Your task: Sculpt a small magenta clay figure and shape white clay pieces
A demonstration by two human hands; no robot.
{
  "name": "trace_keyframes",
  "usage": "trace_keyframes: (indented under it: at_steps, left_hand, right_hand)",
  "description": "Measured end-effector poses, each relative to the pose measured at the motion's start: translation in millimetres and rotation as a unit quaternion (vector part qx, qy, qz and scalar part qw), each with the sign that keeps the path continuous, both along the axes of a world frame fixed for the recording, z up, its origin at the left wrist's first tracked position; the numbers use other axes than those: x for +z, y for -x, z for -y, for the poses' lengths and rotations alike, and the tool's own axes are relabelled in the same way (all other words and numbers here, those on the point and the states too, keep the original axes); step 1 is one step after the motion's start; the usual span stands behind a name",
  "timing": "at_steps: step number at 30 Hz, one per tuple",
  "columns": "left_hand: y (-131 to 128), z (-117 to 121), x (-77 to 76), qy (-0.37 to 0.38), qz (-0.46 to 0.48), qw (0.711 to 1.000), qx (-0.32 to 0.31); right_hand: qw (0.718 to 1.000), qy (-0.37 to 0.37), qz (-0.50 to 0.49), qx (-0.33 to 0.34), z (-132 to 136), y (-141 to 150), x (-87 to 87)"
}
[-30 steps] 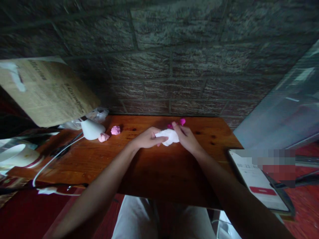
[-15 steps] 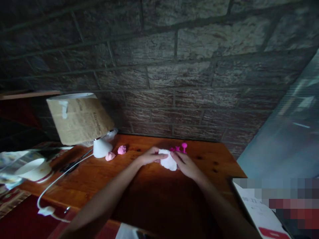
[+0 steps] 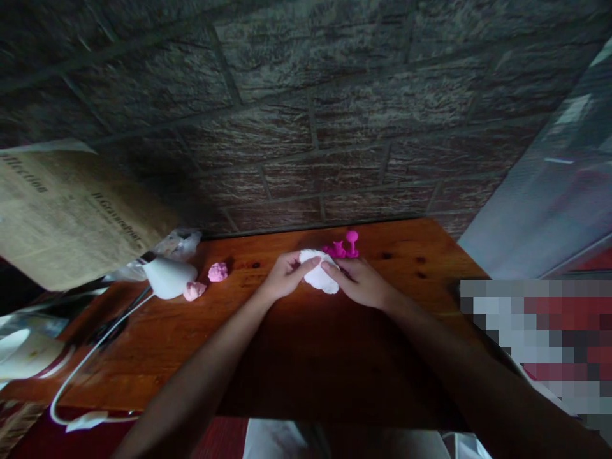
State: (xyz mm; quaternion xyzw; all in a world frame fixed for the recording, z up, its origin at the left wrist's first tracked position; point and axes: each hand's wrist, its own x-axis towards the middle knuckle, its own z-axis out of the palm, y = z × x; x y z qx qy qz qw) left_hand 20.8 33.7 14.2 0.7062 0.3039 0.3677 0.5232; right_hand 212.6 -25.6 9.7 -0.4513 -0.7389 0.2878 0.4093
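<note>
A flattened piece of white modelling clay (image 3: 319, 278), soft and uneven at its rim, is held up between my two hands over the table. My left hand (image 3: 285, 275) grips its left side, the thumb lying across the front. On the right side, my right hand (image 3: 359, 279) pinches it with the thumb pressed on the face and the fingers behind. Both thumbs nearly meet near the middle. Just behind my right hand, bright pink plastic shapes (image 3: 340, 250) stand on the table, partly hidden. One has a round head (image 3: 352, 236) on a stem.
Two pink clay lumps (image 3: 218, 272) lie left of my hands, beside the white base (image 3: 169, 277) of a paper-shaded lamp. The lamp's white cord (image 3: 102, 341) runs over the wooden table (image 3: 191, 357). A white container (image 3: 29, 356) stands far left. A brick wall (image 3: 287, 146) rises behind.
The view has tilted and moved closer, so the lamp sits further left and the table higher. My thumbs have moved inward over the white clay.
</note>
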Motion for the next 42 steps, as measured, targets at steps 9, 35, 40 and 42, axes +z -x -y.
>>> trace_keyframes:
  at_steps: [9,35,40,42]
  left_hand:
    - [-2.8,6.4,-2.3,0.027,0.043,0.999,0.018]
    - [7.4,11.0,8.1,-0.056,-0.072,0.996,-0.015]
    - [8.0,9.9,7.6,-0.066,-0.055,0.996,0.021]
    - [7.2,8.2,4.9,-0.046,-0.049,0.998,0.011]
  right_hand:
    - [0.985,0.097,-0.13,0.059,5.8,8.5,1.4]
    - [0.99,0.081,-0.107,0.045,4.6,16.0,-9.5]
    - [0.984,0.126,-0.078,0.094,3.6,15.4,-12.1]
    - [0.988,0.11,-0.074,0.084,3.5,14.9,-12.3]
